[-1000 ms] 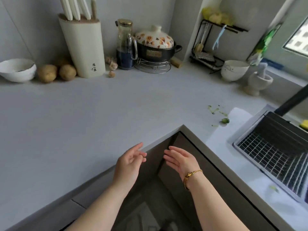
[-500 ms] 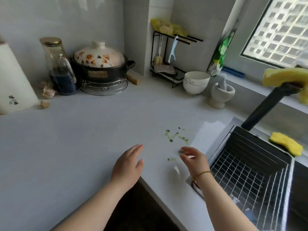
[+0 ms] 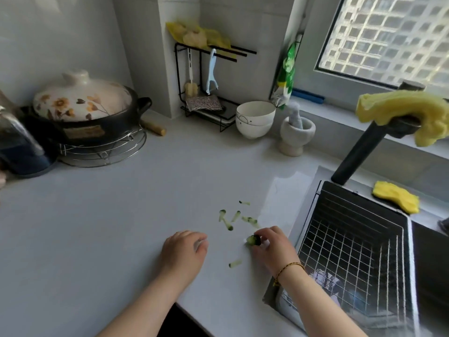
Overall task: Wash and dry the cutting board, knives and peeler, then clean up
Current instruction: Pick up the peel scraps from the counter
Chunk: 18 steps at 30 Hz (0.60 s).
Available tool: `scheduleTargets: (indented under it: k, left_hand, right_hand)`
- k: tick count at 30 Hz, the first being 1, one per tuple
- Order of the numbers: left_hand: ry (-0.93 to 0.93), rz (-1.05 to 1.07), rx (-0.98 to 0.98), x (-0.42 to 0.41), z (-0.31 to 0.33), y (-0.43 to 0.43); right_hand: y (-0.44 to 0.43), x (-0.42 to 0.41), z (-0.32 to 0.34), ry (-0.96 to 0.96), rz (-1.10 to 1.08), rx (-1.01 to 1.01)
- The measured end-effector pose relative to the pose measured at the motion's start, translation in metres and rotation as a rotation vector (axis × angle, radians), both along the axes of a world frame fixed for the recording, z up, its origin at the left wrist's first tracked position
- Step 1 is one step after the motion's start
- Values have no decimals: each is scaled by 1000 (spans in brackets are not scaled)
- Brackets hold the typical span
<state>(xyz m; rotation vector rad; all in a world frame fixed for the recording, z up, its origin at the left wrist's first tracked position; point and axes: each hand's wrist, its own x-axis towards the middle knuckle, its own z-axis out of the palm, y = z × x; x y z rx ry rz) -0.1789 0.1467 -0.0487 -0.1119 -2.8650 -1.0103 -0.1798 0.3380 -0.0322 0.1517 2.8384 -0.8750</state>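
Observation:
Several green cucumber peel scraps (image 3: 229,218) lie on the grey counter (image 3: 121,227) left of the sink (image 3: 352,251). My right hand (image 3: 272,246) pinches a dark green cucumber end piece (image 3: 254,240) on the counter. Beside it, my left hand (image 3: 183,252) rests on the counter with loosely curled fingers, holding nothing. One more peel strip (image 3: 235,263) lies between the two hands. A light blue peeler (image 3: 211,74) hangs on the black rack (image 3: 206,93) at the back.
A wire basket sits in the sink. A dark faucet (image 3: 359,152) carries a yellow cloth (image 3: 408,113); a yellow sponge (image 3: 396,197) lies behind the sink. A white bowl (image 3: 255,119), mortar with pestle (image 3: 296,135), flowered clay pot (image 3: 85,110) and glass jar (image 3: 17,147) stand at the back.
The view swung right from the knife block toward the sink. Both hands moved from the counter's front edge onto the counter, and my right hand took hold of the cucumber end piece.

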Motion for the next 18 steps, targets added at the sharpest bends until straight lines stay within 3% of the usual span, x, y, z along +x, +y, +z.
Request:
scheduleTargets:
  k: [5, 7, 13, 18]
  left_hand:
    - [-376, 230, 811, -15, 12, 28]
    - [-490, 281, 1047, -20, 21, 37]
    - [-651, 309, 1233, -34, 31, 45]
    - [-707, 437, 1366, -42, 31, 40]
  right_hand:
    - [-12, -4, 5, 120, -19, -29]
    - [-25, -6, 10, 174, 11, -48]
    - [-56, -13, 22, 190, 143, 5]
    - [-52, -21, 19, 190, 147, -113]
